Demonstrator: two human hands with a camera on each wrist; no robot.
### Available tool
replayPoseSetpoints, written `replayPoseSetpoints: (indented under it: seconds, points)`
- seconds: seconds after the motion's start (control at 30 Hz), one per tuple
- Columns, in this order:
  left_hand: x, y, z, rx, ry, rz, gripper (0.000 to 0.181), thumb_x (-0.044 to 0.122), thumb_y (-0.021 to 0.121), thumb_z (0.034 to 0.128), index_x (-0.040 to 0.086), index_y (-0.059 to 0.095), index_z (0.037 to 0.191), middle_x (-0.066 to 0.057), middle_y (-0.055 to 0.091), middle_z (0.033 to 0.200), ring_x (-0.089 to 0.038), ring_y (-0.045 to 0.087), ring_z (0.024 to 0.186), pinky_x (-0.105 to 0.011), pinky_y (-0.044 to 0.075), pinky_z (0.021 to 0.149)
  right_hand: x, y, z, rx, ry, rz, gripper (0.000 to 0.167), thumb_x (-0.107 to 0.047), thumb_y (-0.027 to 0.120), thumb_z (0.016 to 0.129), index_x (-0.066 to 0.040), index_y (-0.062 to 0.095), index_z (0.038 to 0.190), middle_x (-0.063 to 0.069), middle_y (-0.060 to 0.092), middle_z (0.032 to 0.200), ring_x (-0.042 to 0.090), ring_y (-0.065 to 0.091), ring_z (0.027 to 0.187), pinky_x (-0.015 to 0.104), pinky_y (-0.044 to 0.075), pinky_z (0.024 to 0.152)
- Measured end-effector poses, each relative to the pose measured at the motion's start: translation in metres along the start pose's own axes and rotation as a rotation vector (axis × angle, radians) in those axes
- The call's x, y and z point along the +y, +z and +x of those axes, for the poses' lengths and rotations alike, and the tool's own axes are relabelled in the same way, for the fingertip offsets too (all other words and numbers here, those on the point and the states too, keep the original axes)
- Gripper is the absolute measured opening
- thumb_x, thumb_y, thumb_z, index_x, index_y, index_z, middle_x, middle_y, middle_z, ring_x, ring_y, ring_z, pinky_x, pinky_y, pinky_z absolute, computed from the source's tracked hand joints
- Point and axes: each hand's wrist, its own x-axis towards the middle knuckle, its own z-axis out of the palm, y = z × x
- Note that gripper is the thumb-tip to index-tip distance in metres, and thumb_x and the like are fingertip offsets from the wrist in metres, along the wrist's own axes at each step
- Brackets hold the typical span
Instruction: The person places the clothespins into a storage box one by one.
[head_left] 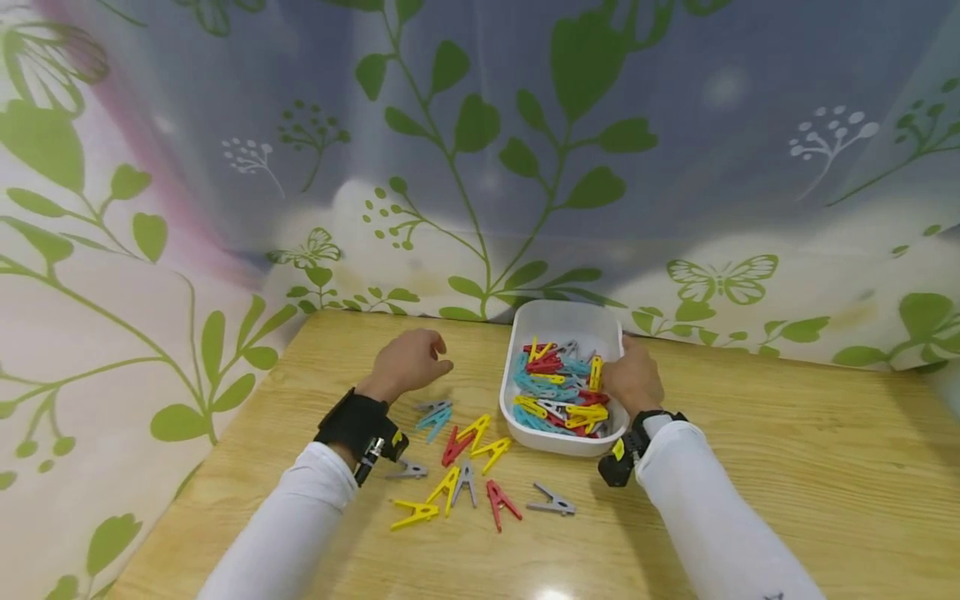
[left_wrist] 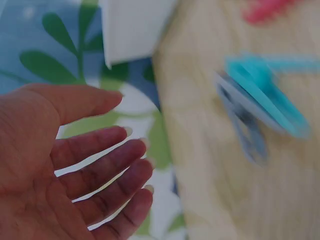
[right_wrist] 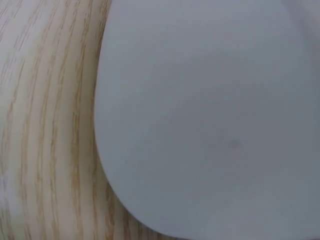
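A white plastic bin (head_left: 564, 443) holds many clothespins (head_left: 555, 387) in red, yellow, blue and grey. My right hand (head_left: 633, 379) grips the bin's right rim; the right wrist view shows only the bin's pale outer wall (right_wrist: 200, 125) close up, and the fingers are partly hidden in the head view. To the left of the bin, my left hand (head_left: 408, 362) hovers above the table with relaxed fingers and nothing in them. Nearest to it lie a blue clothespin (left_wrist: 270, 90) and a grey clothespin (left_wrist: 242, 117), touching or overlapping, blurred in the left wrist view.
Several loose clothespins lie in front of the bin, among them a red one (head_left: 502, 504), a yellow one (head_left: 414, 514) and a grey one (head_left: 552, 500). The wooden table (head_left: 787, 467) meets a leaf-patterned cloth (head_left: 480, 208) behind the bin and along the left side.
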Motion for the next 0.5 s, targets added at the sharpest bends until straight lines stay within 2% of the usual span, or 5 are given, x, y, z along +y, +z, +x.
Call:
replayPoseSetpoints:
  seconds: [0.13, 0.23, 0.33, 0.5]
  points:
    - [-0.027, 0.001, -0.017, -0.022, -0.021, -0.033, 0.033, 0.024, 0.064, 0.0911, 0.001, 0.063, 0.114, -0.011, 0.062, 0.100, -0.024, 0.059, 0.085, -0.041, 0.047, 0.075, 0.000, -0.001, 0.000, -0.011, 0.003, -0.007, 0.059, -0.008, 0.049, 0.088, -0.003, 0.036, 0.145, 0.026, 0.054, 0.126, 0.041, 0.055, 0.108, 0.052, 0.046, 0.080]
    - [-0.043, 0.002, -0.031, -0.046, 0.017, -0.080, 0.032, 0.021, 0.063, 0.0917, -0.001, 0.062, 0.115, -0.011, 0.062, 0.100, -0.025, 0.059, 0.087, -0.040, 0.047, 0.076, 0.000, -0.001, -0.001, -0.018, 0.004, -0.015, 0.059, -0.009, 0.049, 0.089, -0.002, 0.035, 0.146, 0.027, 0.053, 0.128, 0.042, 0.054, 0.111, 0.053, 0.045, 0.082]
    - [-0.054, 0.004, -0.041, -0.071, 0.052, -0.121, 0.032, 0.020, 0.063, 0.0917, -0.001, 0.061, 0.116, -0.010, 0.061, 0.100, -0.024, 0.059, 0.087, -0.040, 0.047, 0.077, -0.001, -0.001, -0.001, -0.019, 0.000, -0.023, 0.059, -0.009, 0.048, 0.088, -0.003, 0.035, 0.145, 0.026, 0.053, 0.128, 0.041, 0.054, 0.110, 0.052, 0.045, 0.080]
    - [-0.065, 0.014, -0.047, -0.107, 0.090, -0.138, 0.037, 0.022, 0.068, 0.0881, -0.001, 0.061, 0.116, -0.010, 0.061, 0.101, -0.022, 0.058, 0.090, -0.039, 0.047, 0.079, -0.002, 0.001, -0.003, -0.019, 0.000, -0.016, 0.058, -0.008, 0.048, 0.088, -0.002, 0.036, 0.144, 0.027, 0.054, 0.126, 0.041, 0.054, 0.109, 0.052, 0.045, 0.079]
